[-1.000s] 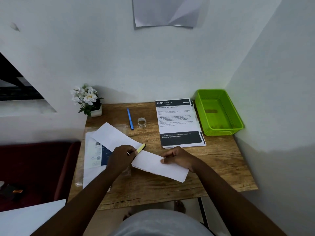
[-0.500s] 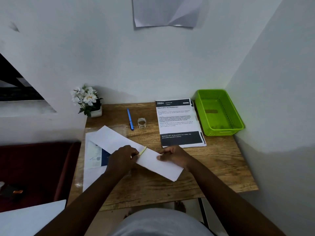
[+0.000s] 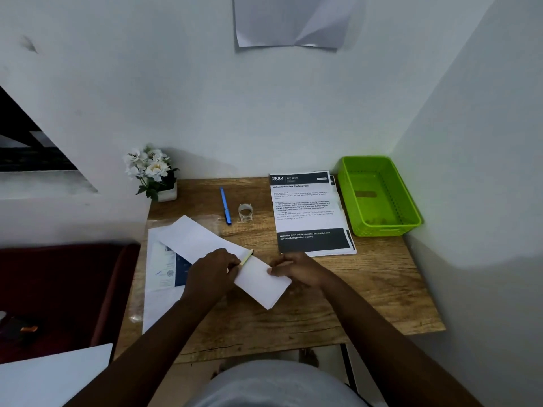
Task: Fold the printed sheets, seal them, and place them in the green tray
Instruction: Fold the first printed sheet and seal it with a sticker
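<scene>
Mid-frame, low: your left hand (image 3: 213,271) is pinched on a thin yellow-green marker-like stick (image 3: 246,257), its tip laid across the long folded white sheet (image 3: 205,245) that runs diagonally over the wooden desk (image 3: 367,289). Your right hand (image 3: 296,267) has fingertips closed on the sheet's near end, pressing it flat. The bright green plastic tray (image 3: 379,198) sits at the right edge of the frame against the wall, with no folded sheet in it. Risks, as judged: the stick may skid and crease crooked if the right hand eases off; the sheet overlaps a clear plastic sleeve of papers (image 3: 161,265) at left and could slide on it. The small clear tape roll (image 3: 245,212) beside the blue pen (image 3: 225,206) is a reach away for sealing. Legible on the printed stack (image 3: 308,212), centre right: "2684", "BEDROOM", "Dehumidifier Box Replacement"; the finer text is too small to read.
</scene>
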